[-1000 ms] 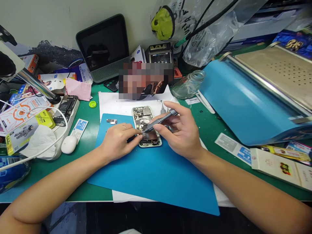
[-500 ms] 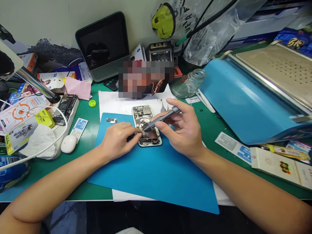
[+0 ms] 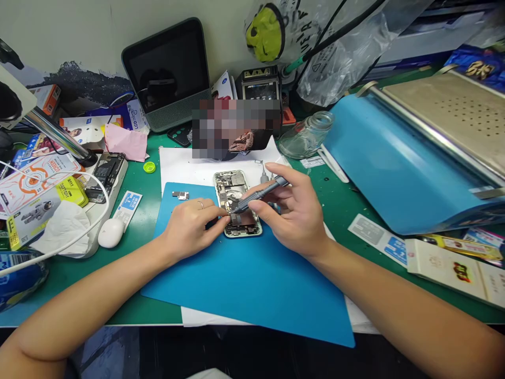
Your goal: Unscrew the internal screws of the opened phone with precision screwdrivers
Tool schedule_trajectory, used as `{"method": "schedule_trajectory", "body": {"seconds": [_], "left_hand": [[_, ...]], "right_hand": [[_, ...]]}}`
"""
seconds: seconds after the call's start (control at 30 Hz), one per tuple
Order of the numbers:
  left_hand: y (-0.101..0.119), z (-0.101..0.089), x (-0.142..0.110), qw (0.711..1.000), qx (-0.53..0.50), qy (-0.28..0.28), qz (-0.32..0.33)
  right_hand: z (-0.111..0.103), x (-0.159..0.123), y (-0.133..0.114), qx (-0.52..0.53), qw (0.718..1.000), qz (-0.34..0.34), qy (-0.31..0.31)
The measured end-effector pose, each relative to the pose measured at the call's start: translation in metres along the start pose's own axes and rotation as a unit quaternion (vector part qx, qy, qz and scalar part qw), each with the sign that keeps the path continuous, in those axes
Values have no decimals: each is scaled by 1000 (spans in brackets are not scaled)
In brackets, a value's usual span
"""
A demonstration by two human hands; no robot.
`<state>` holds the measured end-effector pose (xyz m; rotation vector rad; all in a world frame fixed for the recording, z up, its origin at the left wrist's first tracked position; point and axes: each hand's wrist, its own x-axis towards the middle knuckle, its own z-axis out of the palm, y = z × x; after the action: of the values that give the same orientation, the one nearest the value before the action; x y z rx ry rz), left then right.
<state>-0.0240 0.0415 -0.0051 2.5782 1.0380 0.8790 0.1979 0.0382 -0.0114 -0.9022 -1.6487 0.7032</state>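
Note:
An opened smartphone (image 3: 238, 184) lies on a blue mat (image 3: 252, 284), its inner boards and parts exposed. My left hand (image 3: 195, 225) comes in from the left, thumb and forefinger pinched at the phone's left edge; whatever is between the fingertips is mostly hidden. A grey pen-shaped screwdriver (image 3: 258, 195) slants across the phone, its tip down inside the frame close to my left fingertips. My right hand (image 3: 298, 210) grips it between thumb and fingers, with the forefinger up near its rear end. Left of the phone, a small metal-and-black part (image 3: 180, 195) rests on the mat.
A tablet-like display (image 3: 165, 73) stands at the back. Behind the phone are a glass jar (image 3: 305, 134) and white paper (image 3: 177, 163). Boxes, another opened phone (image 3: 104, 176) and a white earbud case (image 3: 111, 232) crowd the left. A blue-covered machine (image 3: 379, 158) occupies the right.
The screwdriver and my right hand have shifted very slightly left and down at the rear end. My left hand and the phone have stayed in place.

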Motion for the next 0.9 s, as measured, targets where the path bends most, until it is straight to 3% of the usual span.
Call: {"method": "schedule_trajectory", "body": {"seconds": [0.4, 0.6, 0.77, 0.9], "left_hand": [[5, -4, 2, 998, -4, 12, -67], [5, -4, 3, 996, 7, -38, -76], [5, -3, 3, 995, 18, -77, -58], [5, -3, 3, 994, 25, -91, -55]], "right_hand": [[-4, 0, 0, -17, 1000, -14, 15], [-7, 0, 1, -56, 993, -101, -4], [-13, 1, -1, -131, 971, -196, -45], [-17, 3, -3, -166, 958, -230, -52]]}}
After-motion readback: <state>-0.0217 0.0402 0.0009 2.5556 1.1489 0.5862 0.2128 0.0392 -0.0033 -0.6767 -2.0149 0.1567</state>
